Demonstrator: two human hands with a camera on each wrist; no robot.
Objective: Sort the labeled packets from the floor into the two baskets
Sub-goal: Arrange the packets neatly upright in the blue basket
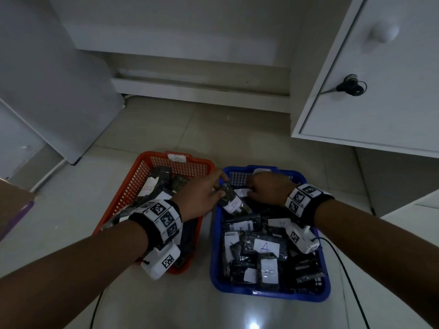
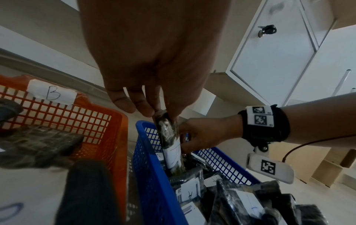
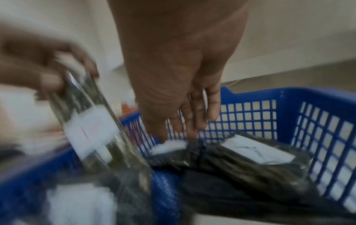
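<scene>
The orange basket (image 1: 133, 186) marked B (image 2: 52, 94) stands on the left. Beside it on the right is the blue basket (image 1: 215, 257), full of dark packets with white A labels (image 1: 266, 246). My left hand (image 1: 221, 188) pinches the top of a dark packet with an A label (image 1: 231, 201) and holds it upright over the blue basket's far left corner. My right hand (image 1: 259, 188) reaches into the far end of the blue basket. Its straight fingers (image 3: 192, 121) point down and touch a packet (image 3: 240, 155) lying there. The held packet (image 2: 170, 141) hangs just in front of the right hand (image 2: 204, 134).
The orange basket (image 2: 77, 115) holds several dark packets. A white cabinet door with a key (image 1: 351, 86) stands open at the right, and a white panel (image 1: 59, 91) leans at the left. Black cables (image 1: 349, 269) trail over the tiled floor beside the blue basket.
</scene>
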